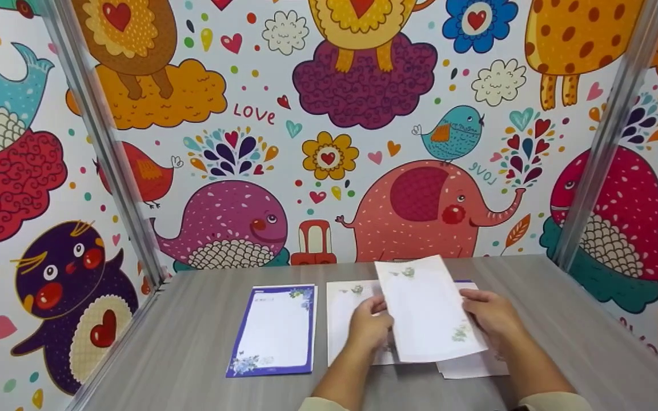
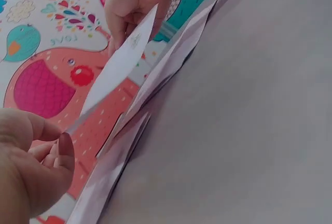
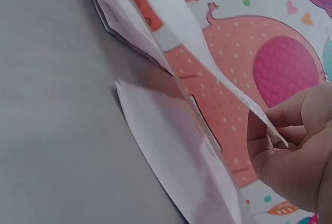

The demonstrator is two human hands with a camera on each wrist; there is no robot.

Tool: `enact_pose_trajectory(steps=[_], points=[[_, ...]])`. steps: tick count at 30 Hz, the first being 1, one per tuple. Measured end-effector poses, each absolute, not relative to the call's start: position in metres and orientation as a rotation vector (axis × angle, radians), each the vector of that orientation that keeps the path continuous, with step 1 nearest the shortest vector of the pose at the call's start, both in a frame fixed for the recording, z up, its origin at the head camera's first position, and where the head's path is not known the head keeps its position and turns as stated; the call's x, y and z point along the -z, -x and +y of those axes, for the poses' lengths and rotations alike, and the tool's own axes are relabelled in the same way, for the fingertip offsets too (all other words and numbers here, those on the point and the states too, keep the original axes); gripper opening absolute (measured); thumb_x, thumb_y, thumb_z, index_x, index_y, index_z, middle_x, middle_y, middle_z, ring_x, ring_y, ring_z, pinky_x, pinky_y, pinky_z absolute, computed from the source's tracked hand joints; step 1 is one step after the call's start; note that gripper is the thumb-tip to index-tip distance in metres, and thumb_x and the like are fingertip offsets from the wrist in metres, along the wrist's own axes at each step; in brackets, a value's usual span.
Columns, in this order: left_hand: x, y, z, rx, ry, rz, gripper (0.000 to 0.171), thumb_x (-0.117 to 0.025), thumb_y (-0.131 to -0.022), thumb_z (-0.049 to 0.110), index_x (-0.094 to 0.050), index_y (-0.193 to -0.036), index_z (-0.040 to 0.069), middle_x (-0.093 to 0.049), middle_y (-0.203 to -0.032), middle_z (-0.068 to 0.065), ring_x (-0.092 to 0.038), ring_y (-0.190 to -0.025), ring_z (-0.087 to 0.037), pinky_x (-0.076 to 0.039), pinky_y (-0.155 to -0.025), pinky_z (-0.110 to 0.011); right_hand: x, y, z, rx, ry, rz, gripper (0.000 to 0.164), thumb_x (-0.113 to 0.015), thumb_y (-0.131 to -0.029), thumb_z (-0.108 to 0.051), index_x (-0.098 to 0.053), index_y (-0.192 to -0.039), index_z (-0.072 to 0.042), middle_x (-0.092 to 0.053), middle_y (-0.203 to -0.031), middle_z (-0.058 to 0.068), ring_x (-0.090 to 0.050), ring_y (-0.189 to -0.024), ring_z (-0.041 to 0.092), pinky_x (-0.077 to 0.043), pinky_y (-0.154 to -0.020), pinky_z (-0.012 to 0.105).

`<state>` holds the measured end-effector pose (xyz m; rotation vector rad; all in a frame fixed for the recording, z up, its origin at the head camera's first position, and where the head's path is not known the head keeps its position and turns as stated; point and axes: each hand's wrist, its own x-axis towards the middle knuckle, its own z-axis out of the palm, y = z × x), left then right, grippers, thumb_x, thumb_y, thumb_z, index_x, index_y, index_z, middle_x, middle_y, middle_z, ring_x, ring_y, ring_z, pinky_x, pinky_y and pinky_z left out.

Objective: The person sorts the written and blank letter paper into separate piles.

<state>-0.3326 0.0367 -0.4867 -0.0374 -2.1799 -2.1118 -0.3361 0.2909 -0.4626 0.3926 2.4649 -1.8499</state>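
Both hands hold up a white sheet of paper (image 1: 429, 314) printed with small green leaf sprigs at two opposite corners. My left hand (image 1: 370, 328) pinches its left edge between thumb and fingers, and my right hand (image 1: 496, 317) pinches the right edge. In the right wrist view the sheet (image 3: 194, 45) bends into a slight wave above the table. Below it lies a middle pile of similar sheets (image 1: 340, 328), partly covered by the left hand and forearm. Another paper pile (image 1: 469, 368) sits under the right side, mostly hidden by the raised sheet and right arm.
To the left, a stack of paper with a purple-blue flowered border (image 1: 277, 331) lies on the grey wood-grain table (image 1: 180, 342). A wall printed with cartoon animals (image 1: 232, 217) rises behind the table, with metal posts (image 1: 117, 154) at its corners.
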Motion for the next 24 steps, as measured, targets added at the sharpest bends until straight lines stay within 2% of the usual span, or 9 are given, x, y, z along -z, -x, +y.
enact_pose_trajectory(steps=[4,8,11,15,18,20,22,24], points=[[0.487,0.329,0.067,2.162,0.074,-2.161,0.063,-0.061,-0.075,-0.010,-0.065,-0.138,-0.006,-0.072,-0.123,-0.015,-0.068,-0.109,-0.024,-0.058,-0.087,-0.026,0.456,0.330,0.325,1.893,-0.413,2.408,0.054,-0.056,-0.111,-0.029,-0.049,-0.160,-0.007,-0.042,-0.166,0.025,-0.062,-0.135,0.033,-0.061,-0.095,0.025],[0.488,0.324,0.093,2.186,0.125,-2.152,0.062,-0.061,-0.076,-0.012,-0.064,-0.139,-0.006,-0.071,-0.123,-0.014,-0.068,-0.105,-0.020,-0.058,-0.088,-0.026,0.456,0.324,0.357,1.899,-0.408,2.375,0.057,-0.057,-0.111,-0.030,-0.047,-0.160,-0.004,-0.049,-0.161,0.026,-0.073,-0.115,0.022,-0.064,-0.092,0.028],[0.490,0.319,0.108,2.227,0.155,-2.135,0.060,-0.062,-0.079,-0.015,-0.064,-0.139,-0.007,-0.071,-0.122,-0.012,-0.068,-0.096,-0.016,-0.058,-0.080,-0.024,0.458,0.321,0.376,1.870,-0.404,2.386,0.056,-0.058,-0.111,-0.026,-0.046,-0.159,0.000,-0.058,-0.152,0.025,-0.074,-0.103,0.016,-0.065,-0.088,0.030],[0.493,0.313,0.120,2.250,0.167,-2.137,0.058,-0.064,-0.083,-0.014,-0.063,-0.140,-0.006,-0.070,-0.123,-0.011,-0.067,-0.092,-0.013,-0.059,-0.075,-0.023,0.462,0.321,0.391,1.781,-0.404,2.449,0.054,-0.061,-0.109,-0.021,-0.050,-0.156,0.002,-0.059,-0.150,0.027,-0.071,-0.108,0.021,-0.064,-0.088,0.031],[0.496,0.312,0.120,2.248,0.198,-2.182,0.059,-0.066,-0.084,-0.013,-0.060,-0.143,-0.008,-0.070,-0.127,-0.014,-0.071,-0.103,-0.017,-0.063,-0.086,-0.029,0.465,0.321,0.392,1.659,-0.411,2.526,0.057,-0.063,-0.107,-0.032,-0.054,-0.154,-0.001,-0.052,-0.155,0.030,-0.065,-0.122,0.031,-0.061,-0.100,0.040],[0.498,0.312,0.119,2.257,0.221,-2.218,0.060,-0.068,-0.085,-0.013,-0.057,-0.144,-0.010,-0.069,-0.130,-0.017,-0.071,-0.112,-0.022,-0.064,-0.096,-0.034,0.466,0.320,0.392,1.592,-0.418,2.569,0.060,-0.063,-0.106,-0.041,-0.056,-0.152,-0.002,-0.052,-0.153,0.030,-0.061,-0.126,0.035,-0.059,-0.102,0.045],[0.499,0.312,0.118,2.262,0.236,-2.254,0.062,-0.069,-0.086,-0.012,-0.056,-0.146,-0.010,-0.068,-0.134,-0.020,-0.071,-0.121,-0.028,-0.062,-0.103,-0.039,0.467,0.320,0.391,1.565,-0.426,2.586,0.064,-0.062,-0.106,-0.046,-0.056,-0.150,-0.001,-0.059,-0.145,0.027,-0.063,-0.121,0.033,-0.059,-0.099,0.045],[0.499,0.311,0.118,2.250,0.235,-2.289,0.062,-0.070,-0.086,-0.010,-0.055,-0.147,-0.010,-0.067,-0.137,-0.022,-0.070,-0.127,-0.033,-0.060,-0.108,-0.042,0.468,0.319,0.391,1.570,-0.420,2.593,0.064,-0.061,-0.107,-0.046,-0.055,-0.149,0.002,-0.065,-0.136,0.024,-0.066,-0.113,0.029,-0.061,-0.092,0.039]])
